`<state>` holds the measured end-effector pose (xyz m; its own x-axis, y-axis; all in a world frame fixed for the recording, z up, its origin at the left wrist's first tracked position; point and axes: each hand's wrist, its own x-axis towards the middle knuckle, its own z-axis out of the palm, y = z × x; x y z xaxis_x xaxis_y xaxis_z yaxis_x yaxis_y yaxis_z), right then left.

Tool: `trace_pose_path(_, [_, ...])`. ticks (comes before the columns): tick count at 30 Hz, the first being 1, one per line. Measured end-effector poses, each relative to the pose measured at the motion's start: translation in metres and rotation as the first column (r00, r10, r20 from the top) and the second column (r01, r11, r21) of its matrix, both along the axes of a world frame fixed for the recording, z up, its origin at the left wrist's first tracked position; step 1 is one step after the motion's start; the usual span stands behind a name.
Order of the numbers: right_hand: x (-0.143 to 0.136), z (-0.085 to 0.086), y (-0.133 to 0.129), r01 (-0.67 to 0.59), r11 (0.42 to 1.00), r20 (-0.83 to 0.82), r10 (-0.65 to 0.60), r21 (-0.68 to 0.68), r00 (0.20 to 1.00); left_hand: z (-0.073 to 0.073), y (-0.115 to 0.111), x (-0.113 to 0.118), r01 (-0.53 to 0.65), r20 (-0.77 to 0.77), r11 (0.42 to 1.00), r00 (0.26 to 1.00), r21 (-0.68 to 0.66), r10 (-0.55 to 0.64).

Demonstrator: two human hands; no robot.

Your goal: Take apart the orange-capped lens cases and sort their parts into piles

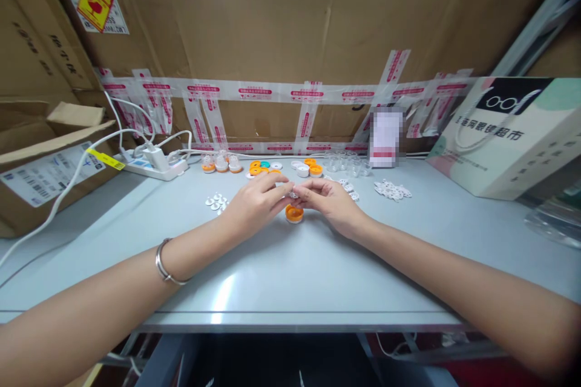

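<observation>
My left hand (262, 201) and my right hand (327, 201) meet at the middle of the table, fingertips pinched together on a small whitish plastic part (293, 195). Fingers cover most of that part, so its exact shape is unclear. Just below the fingertips an orange round cap (294, 213) with a pale base sits on the table, its open side up. Left of my left hand lie several small white plastic pieces (216, 201). Behind my right hand is a group of flat white parts (348, 188), partly hidden by it.
At the back stand capped domed containers (221, 162), loose orange caps (261, 167), white-and-orange caps (309, 168) and clear cups (347, 163). More white parts (393, 190) lie to the right. A power strip (157, 163), an open carton (49, 163) and a paper bag (499, 139) flank the table (290, 278).
</observation>
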<state>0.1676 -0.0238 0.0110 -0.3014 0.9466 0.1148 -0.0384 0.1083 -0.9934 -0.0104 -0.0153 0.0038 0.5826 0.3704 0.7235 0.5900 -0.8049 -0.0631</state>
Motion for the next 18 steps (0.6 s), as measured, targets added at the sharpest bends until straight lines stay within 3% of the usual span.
trace_pose_path(5, [0.0007,0.0003,0.0003,0.003,1.0,0.021,-0.002,-0.01,1.0,0.0051,-0.0069,-0.0001,-0.063,-0.191,0.994,0.978,0.084,0.079])
trace_pose_path(8, [0.0029,0.0011,0.0002,-0.004,0.998,0.078,-0.001,0.061,0.997,0.0082,-0.0083,-0.0024,-0.05,-0.259,0.99,0.962,0.133,0.083])
trace_pose_path(14, [0.0055,0.0001,-0.003,-0.012,0.981,0.147,-0.017,0.195,0.989,0.0068,-0.0053,-0.004,0.047,-0.241,0.977,0.971,0.21,0.005])
trace_pose_path(18, [0.0047,-0.0032,-0.0024,0.006,0.985,0.103,-0.024,0.173,0.994,0.0053,-0.005,-0.0035,0.085,-0.207,0.966,0.978,0.244,-0.034])
